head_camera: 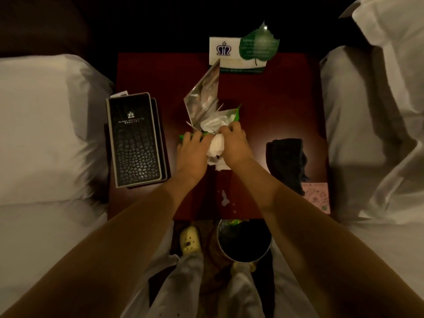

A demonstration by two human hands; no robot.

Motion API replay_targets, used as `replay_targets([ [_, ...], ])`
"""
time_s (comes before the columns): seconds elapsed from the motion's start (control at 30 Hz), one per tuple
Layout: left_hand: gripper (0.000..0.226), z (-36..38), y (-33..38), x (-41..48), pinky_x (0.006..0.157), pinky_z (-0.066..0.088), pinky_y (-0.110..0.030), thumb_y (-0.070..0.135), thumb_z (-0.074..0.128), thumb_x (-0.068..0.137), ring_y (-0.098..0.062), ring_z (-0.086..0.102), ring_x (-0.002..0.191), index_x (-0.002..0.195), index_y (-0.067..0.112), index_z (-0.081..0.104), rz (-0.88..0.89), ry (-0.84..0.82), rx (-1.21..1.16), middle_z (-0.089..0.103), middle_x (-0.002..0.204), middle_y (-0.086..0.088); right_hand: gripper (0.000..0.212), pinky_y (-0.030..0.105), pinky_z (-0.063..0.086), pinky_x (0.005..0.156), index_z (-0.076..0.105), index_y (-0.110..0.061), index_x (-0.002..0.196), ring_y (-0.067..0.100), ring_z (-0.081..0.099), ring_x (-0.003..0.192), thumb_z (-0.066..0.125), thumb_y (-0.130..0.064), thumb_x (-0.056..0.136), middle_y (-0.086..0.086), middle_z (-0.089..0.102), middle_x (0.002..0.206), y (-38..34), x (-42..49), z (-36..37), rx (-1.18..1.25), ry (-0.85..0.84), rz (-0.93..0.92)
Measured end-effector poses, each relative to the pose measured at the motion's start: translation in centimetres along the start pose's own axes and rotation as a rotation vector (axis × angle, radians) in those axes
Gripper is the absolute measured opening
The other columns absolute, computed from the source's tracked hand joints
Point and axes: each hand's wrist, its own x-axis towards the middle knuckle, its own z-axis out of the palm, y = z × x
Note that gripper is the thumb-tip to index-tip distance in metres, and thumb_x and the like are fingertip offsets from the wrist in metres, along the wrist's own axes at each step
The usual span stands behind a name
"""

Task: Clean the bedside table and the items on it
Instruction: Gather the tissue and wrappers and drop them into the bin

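A dark red bedside table [270,106] stands between two beds. At its middle lies a pile of rubbish: a torn silver foil wrapper [203,97], green wrapper pieces [235,111] and crumpled white tissue [215,146]. My left hand [193,152] presses down on the green wrapper at the pile's left. My right hand [234,143] has its fingers closed on the tissue and wrapper from the right. A small white spill [224,198] with crumbs marks the table near its front edge.
A black leather folder [134,141] lies at the table's left edge. A dark cloth [286,161] and a pink card [317,197] lie at the right, a white card with a green leaf [243,53] at the back. A round bin [244,242] stands on the floor below the front edge.
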Motion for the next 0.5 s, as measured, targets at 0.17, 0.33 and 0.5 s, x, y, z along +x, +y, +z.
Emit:
replay_targets([
  [0.17,0.043,0.4,0.6,-0.4,0.077,0.044,-0.041,0.012,0.06,0.082,-0.031,0.046,0.108,0.124,0.015,0.055,-0.016,0.067,-0.04,0.057,0.12,-0.009,0.012,0.035,0.039,0.067,0.046,-0.013,0.101,0.019,0.05,0.08,0.042,-0.02,0.092,0.011,0.049,0.101,0.2,-0.2,0.6,0.51,0.141,0.145],
  [0.33,0.033,0.0,1.1,-1.2,0.075,0.047,-0.041,0.008,0.052,0.087,-0.032,0.048,0.104,0.12,0.012,0.059,-0.005,0.091,-0.033,0.06,0.111,-0.013,0.021,0.037,0.045,0.083,0.056,-0.005,0.107,0.029,0.053,0.096,0.049,-0.007,0.087,0.017,0.054,0.106,1.3,-1.1,-0.4,0.34,0.053,0.037],
  [0.5,0.037,-0.5,1.3,-2.0,0.068,0.035,-0.031,0.004,0.055,0.084,-0.03,0.046,0.106,0.12,0.014,0.06,-0.022,0.048,-0.009,0.061,0.109,-0.01,0.07,0.039,0.035,0.102,0.041,-0.014,0.135,0.031,0.03,0.123,0.074,-0.026,0.074,0.013,0.032,0.136,3.3,-2.9,-1.4,0.03,-0.228,-0.175],
])
